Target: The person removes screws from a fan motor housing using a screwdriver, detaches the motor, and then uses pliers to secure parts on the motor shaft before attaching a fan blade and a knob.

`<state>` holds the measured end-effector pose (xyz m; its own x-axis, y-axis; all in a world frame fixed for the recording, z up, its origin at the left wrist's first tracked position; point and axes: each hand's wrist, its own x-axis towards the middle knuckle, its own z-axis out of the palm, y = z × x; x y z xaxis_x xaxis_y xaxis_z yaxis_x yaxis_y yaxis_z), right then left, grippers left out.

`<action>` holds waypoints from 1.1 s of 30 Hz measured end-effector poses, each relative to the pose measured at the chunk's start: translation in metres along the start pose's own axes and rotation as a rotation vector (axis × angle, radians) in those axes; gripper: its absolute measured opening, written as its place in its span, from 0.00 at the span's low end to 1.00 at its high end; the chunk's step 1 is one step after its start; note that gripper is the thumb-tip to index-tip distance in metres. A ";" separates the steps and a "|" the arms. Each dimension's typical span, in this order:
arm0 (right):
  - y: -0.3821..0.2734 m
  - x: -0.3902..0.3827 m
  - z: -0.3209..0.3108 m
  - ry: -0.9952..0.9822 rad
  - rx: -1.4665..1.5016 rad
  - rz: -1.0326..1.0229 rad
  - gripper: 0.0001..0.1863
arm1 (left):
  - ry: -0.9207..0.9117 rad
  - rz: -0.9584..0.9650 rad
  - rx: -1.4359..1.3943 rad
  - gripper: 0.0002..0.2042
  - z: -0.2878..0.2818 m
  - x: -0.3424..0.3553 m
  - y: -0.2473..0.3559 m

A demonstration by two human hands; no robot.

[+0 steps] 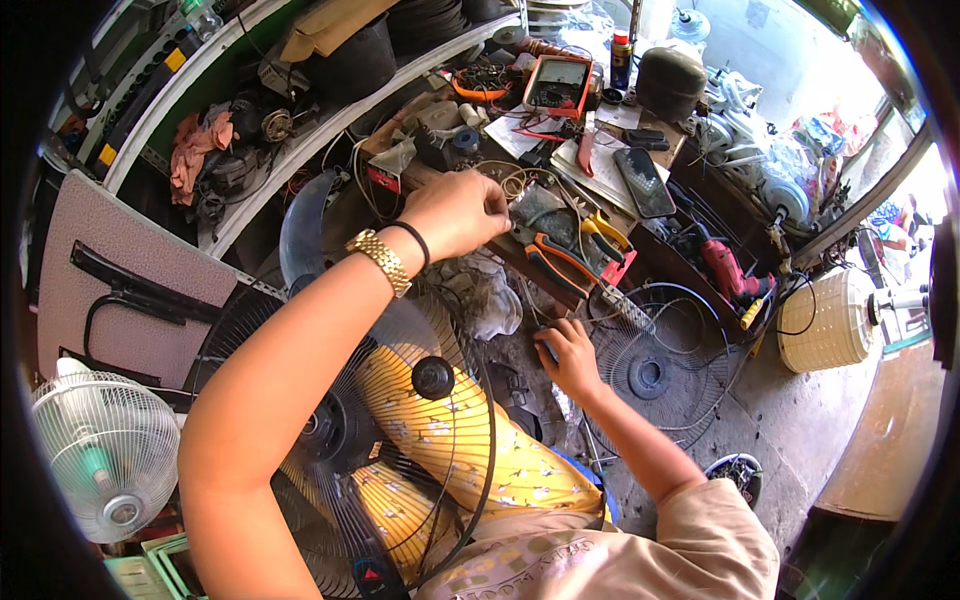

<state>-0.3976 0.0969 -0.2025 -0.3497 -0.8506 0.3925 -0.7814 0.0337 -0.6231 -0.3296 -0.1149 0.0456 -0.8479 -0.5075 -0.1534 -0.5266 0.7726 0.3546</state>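
My left hand (460,215), with a gold watch (380,260) and a dark band on its wrist, is raised over the cluttered wooden bench. Its fingers are curled together, and whatever they pinch is hidden. Lower and to the right, my right hand (568,358) is closed around something small and dark that I cannot make out. Between my legs and under my left forearm is a black wire fan guard (490,440) with a dark round knob (433,378). Behind it rises a translucent fan blade (303,235). Orange-handled pliers (560,262) and yellow-handled pliers (606,236) lie near my hands.
A round fan grille (690,375) lies on the floor at right, near a red power drill (728,268). The bench holds an orange multimeter (557,88), a phone (644,182) and a spray can (621,60). A white caged fan (105,455) stands at left.
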 end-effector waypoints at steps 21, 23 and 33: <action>0.045 0.101 -0.033 -0.030 -0.198 0.066 0.30 | -0.368 -0.047 -0.219 0.08 0.058 0.058 -0.007; 0.040 0.103 -0.051 -0.042 -0.058 0.060 0.29 | -0.386 -0.056 -0.314 0.08 0.061 0.055 -0.010; 0.093 0.153 -0.084 0.152 -0.427 0.147 0.23 | -0.402 -0.174 0.098 0.14 0.135 0.096 -0.015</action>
<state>-0.5672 0.0141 -0.1438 -0.5197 -0.7351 0.4353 -0.8491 0.3882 -0.3581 -0.4111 -0.1237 -0.0985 -0.6924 -0.4597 -0.5561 -0.6505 0.7311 0.2057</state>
